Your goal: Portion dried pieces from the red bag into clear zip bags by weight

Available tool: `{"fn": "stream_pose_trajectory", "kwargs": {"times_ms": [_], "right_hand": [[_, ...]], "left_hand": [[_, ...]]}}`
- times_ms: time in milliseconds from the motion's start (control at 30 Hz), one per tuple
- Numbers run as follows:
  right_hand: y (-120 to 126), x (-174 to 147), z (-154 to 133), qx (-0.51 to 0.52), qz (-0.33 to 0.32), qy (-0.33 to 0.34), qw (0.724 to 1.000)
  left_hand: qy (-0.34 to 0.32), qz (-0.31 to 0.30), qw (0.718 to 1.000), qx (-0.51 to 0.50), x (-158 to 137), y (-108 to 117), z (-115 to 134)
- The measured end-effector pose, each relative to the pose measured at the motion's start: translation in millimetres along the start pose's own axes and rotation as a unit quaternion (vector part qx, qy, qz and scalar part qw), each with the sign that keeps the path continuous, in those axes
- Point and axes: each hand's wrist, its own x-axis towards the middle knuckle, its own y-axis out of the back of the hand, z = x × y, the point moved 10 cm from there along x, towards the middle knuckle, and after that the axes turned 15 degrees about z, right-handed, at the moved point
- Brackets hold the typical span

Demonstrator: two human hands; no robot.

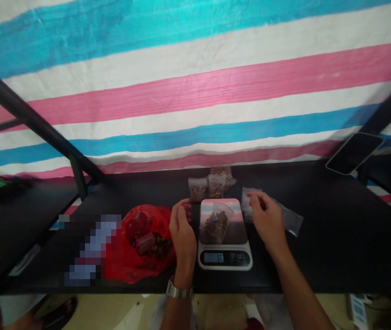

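Note:
A small zip bag of dried brown-green pieces [218, 224] lies on the plate of a white digital kitchen scale [225, 263], whose display appears to read 0.0. Just left of the scale is my left hand [184, 233], fingers loosely bent and nothing in them. My right hand [267, 220] hovers to the scale's right, fingers loosely curled over some flat clear zip bags [247, 213]; I see no firm grip on them. Beside my left hand, a red plastic bag [120, 263] gapes, with dark dried pieces and a small packet inside.
Several filled zip bags [198, 190] stand behind the scale on the black table [336, 238]. A phone [355, 153] leans at the back right. Black metal posts [37, 119] rise at the sides, before a striped sheet [195, 96]. A blurred patch [92, 252] covers something at left.

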Motion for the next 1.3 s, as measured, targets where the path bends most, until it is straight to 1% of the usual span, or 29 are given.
{"fn": "stream_pose_trajectory", "kwargs": {"times_ms": [67, 167, 267, 367, 567, 667, 833, 933, 1067, 1167, 1300], "right_hand": [[4.5, 4.1, 3.3, 0.007, 0.015, -0.002, 1.0], [9.7, 7.9, 8.2, 0.008, 0.034, -0.005, 0.999], [13.0, 9.5, 11.1, 0.005, 0.051, -0.008, 0.999], [12.5, 9.3, 11.8, 0.014, 0.053, -0.008, 0.998], [9.6, 7.3, 10.6, 0.017, 0.056, -0.004, 0.998], [8.0, 7.1, 9.0, 0.017, 0.052, 0.001, 0.998], [6.9, 7.9, 8.1, 0.003, 0.042, 0.013, 0.999], [-1.2, 4.9, 1.3, -0.021, 0.002, 0.052, 0.998], [-20.1, -10.1, -17.8, -0.045, -0.073, 0.158, 0.984], [-30.1, -21.3, -23.8, -0.075, -0.098, 0.213, 0.969], [-36.7, -28.4, -24.5, -0.097, -0.109, 0.245, 0.958]], "left_hand": [[0.052, -0.015, 0.998, -0.038, 5.0, 1.5, -14.3], [0.074, -0.042, 0.993, -0.081, 6.6, 2.6, -22.0], [0.07, -0.068, 0.99, -0.104, 3.3, 3.7, -20.4], [0.059, -0.077, 0.99, -0.104, -0.5, 8.2, -15.8], [0.021, -0.033, 0.993, -0.108, 0.3, 29.2, -4.9], [0.023, -0.029, 0.992, -0.123, 0.9, 33.1, -1.8], [0.026, -0.037, 0.99, -0.133, 0.7, 33.5, 4.7], [0.023, -0.037, 0.992, -0.12, 1.0, 35.2, 6.8], [0.017, -0.036, 0.993, -0.107, 3.0, 37.0, 7.2], [0.009, -0.035, 0.994, -0.105, 4.6, 36.5, 7.9], [0.008, -0.033, 0.995, -0.097, 5.3, 38.3, 6.9]]}}
